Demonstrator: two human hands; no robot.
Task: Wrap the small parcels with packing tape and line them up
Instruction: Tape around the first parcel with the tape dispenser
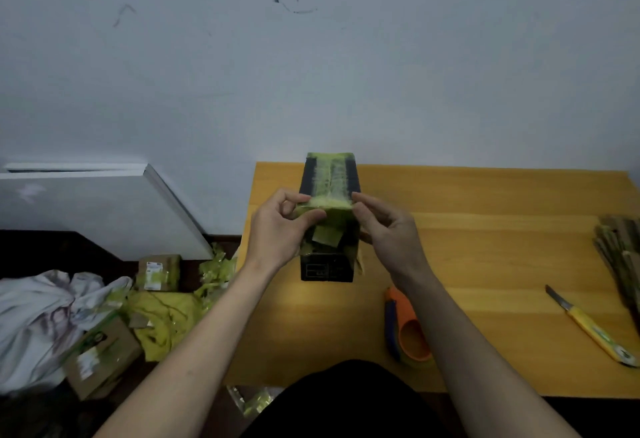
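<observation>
A tall black box parcel [329,181] with yellow-green tape along its top stands upright on the wooden table [485,229], near the far edge. My left hand [277,226] pinches the tape at the box's near top-left corner. My right hand [388,229] has its fingers curled at the near top-right corner and touches the tape there. Loose strips of yellow tape [327,235] hang down the box's near face between my hands. An orange tape dispenser [408,330] lies on the table beside my right forearm.
A yellow-handled utility knife [588,326] lies at the table's right, with a stack of flattened cardboard [620,247] behind it. On the floor to the left lie brown parcels [159,271], crumpled yellow tape scraps [169,320], white cloth [41,316] and a leaning white panel [104,209].
</observation>
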